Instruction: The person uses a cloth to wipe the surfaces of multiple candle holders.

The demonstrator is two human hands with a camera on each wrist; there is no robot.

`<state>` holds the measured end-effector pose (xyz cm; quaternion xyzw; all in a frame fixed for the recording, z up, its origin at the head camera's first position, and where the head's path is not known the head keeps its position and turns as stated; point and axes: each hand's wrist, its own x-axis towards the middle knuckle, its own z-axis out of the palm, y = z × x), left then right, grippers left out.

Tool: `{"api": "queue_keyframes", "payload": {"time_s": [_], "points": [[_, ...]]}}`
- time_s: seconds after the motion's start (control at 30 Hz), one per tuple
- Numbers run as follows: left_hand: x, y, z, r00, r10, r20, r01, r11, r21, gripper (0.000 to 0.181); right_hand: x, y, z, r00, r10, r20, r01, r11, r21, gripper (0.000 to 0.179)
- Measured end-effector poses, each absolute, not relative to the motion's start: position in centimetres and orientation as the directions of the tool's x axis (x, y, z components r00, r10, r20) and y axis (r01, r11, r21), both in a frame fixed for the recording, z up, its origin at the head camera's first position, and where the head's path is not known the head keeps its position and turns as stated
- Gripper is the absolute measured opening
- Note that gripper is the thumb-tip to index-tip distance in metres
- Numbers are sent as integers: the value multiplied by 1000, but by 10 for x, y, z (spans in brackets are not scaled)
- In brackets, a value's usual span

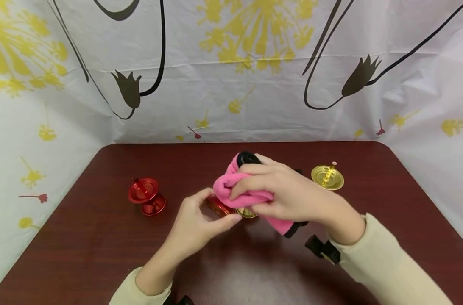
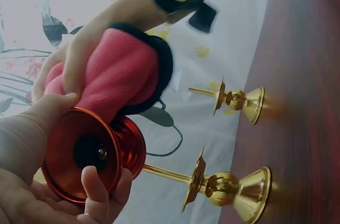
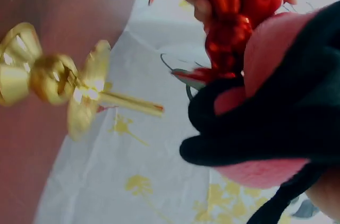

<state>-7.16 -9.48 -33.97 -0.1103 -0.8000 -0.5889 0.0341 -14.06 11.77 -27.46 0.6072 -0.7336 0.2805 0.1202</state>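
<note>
Red and glossy, one candlestick (image 1: 220, 206) was held off the table on its side between a person's two hands, its hollow foot turned toward the left wrist. The left hand (image 1: 195, 222) gripped that foot, thumb set well apart from the fingers, which curved round the opposite side of the rim. The right hand (image 1: 277, 186) pinched a single pink cloth (image 1: 239, 190) with dark edging, its fingers curled close into the bunched folds. Fabric met the upper end of the piece; whether it went all the way round could not be told, nor could every fingertip of the right hand be seen.

Three more stood upright on the dark red-brown table (image 1: 82, 241), making four in all, two red and two gold. The second red candlestick (image 1: 143, 191) was out to the left, well apart from the hands. One gold candlestick (image 1: 246, 212) showed only in part beneath the cloth, and another gold candlestick (image 1: 327, 178) stood to the right, beyond the right forearm.

Two pale sleeves (image 1: 384, 262) framed the work. Behind the table hung a white sheet (image 1: 178, 93), printed with yellow sprays and two dark, tulip-like blooms.
</note>
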Motion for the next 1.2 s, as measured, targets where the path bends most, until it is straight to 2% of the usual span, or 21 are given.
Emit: {"api": "queue_keyframes", "payload": {"time_s": [0.27, 0.5, 0.67, 0.8, 0.93, 1.2], "points": [[-70, -94, -336, -982, 133, 134, 157, 188, 970, 41, -145, 104, -231, -352, -913, 204, -905, 277, -323, 27], [-64, -90, -332, -977, 179, 119, 143, 132, 981, 47, -143, 89, -192, -332, -940, -78, -909, 341, -240, 18], [-61, -90, -331, -962, 211, 171, 196, 103, 975, 50, -143, 82, -171, -340, -908, -243, -878, 399, -263, 22], [-61, -90, -332, -955, 227, 192, 216, 87, 973, 52, -145, 81, -165, -331, -896, -295, -867, 413, -279, 30], [-62, -89, -333, -956, 223, 190, 218, 110, 970, 54, -146, 81, -167, -334, -894, -299, -866, 417, -277, 29], [-62, -85, -340, -969, 180, 172, 216, 263, 940, 54, -148, 86, -184, -353, -902, -248, -863, 416, -287, 22]]}}
